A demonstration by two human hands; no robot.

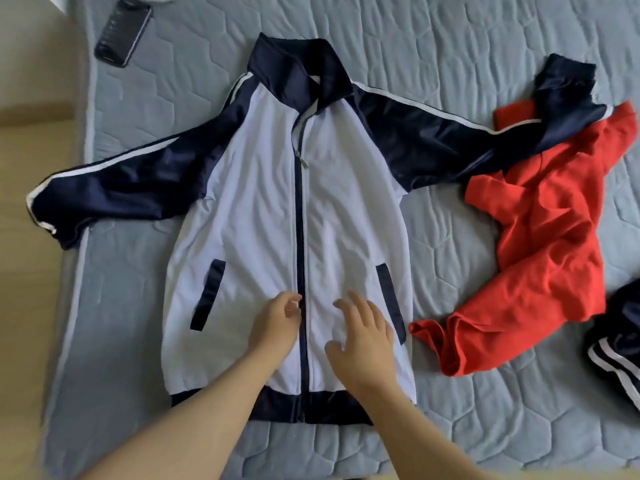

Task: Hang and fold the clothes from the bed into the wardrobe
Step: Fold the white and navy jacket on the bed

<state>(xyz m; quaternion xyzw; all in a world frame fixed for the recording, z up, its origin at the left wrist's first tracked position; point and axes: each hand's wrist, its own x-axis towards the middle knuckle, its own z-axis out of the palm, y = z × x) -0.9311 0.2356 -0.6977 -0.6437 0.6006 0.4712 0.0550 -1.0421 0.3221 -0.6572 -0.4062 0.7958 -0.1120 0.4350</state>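
Low in the frame, a right hand [363, 336] is being pressed flat, fingers spread, and a left hand [277, 323] curled at the zip [300, 237], grip unclear, on a white-and-navy jacket [256, 202] lying centre-frame on a grey bed [450, 46].

White-navy jacket [263, 209] lies flat, red garment [540, 244], perhaps shirt, crumpled beside.

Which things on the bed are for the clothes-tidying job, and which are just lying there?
For the job:
white and navy jacket
red garment
dark striped garment, at the right edge

Just lying about:
black phone, top left
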